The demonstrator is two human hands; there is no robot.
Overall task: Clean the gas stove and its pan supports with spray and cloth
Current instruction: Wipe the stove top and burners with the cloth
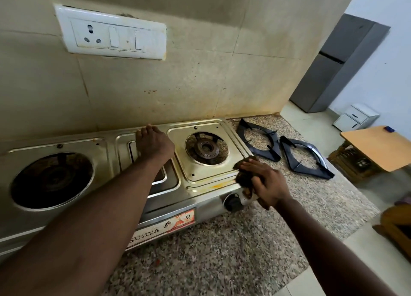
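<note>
Gas stove [200, 204]: a steel two-burner top on the speckled counter [222, 251], backed against the tiled wall, with both your hands on it. The steel looks dull and smeared, so I judge the wiping far from finished.
Left burner well [52, 180]: dark and crusted, well to the left of your left fingertips. No cloth is near it, so it looks like later work.
Left hand [153, 144]: fingers straight and flat, gripping nothing, with the tips at the stove's rear edge. Press down here so the stove does not slide while you scrub.
Right burner [206, 149]: bare, between your two hands, with brown grime round its ring. Wipe around the opening, not into the ports.
Yellow stain [219, 185]: a streak on the front ridge, just left of your right fingertips. It is probably the spot to rub, so use short firm strokes along the ridge.
Knob [232, 202]: black, just below the cloth. Mind you do not turn it.
Cloth [244, 178]: dark and bunched, pressed on the stove's front right corner.
Right hand [264, 184]: fingers curled round the cloth, gripping it.
Pan supports [240, 132] [321, 159]: two black frames lying flat on the counter beyond your right knuckles. I cannot tell whether they touch each other.
Spray: not in view.
</note>
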